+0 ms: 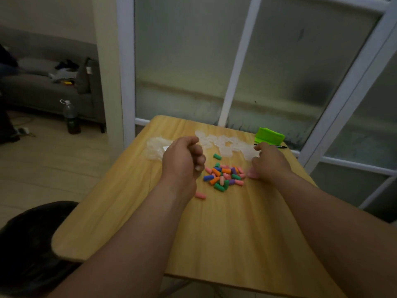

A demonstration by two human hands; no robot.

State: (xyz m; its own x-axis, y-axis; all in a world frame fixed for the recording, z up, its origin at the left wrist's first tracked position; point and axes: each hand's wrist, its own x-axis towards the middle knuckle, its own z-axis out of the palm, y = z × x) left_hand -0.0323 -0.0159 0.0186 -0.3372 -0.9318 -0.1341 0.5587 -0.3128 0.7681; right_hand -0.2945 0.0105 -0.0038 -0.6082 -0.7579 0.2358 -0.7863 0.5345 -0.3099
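Left hand [182,158], fingers curled tight, is hovering beside the plugs [224,176], contents untellable; right hand [269,163] is pinching a pink plug [251,174].

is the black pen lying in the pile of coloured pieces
No, the black pen lies beside the green box, apart from the pile.

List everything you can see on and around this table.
foam earplugs: roughly thirty, pink, orange, green, blue, purple, piled mid-table
plastic cases: many, clear, far side of table
plastic bag: one, clear, table's far left
box: one, green, far right corner
pen: one, black, beside the box
table: one, light wood
bottle: one, dark, floor at left
sofa: one, grey, back left
left hand: one, fingers curled, left of pile
right hand: one, at the cases
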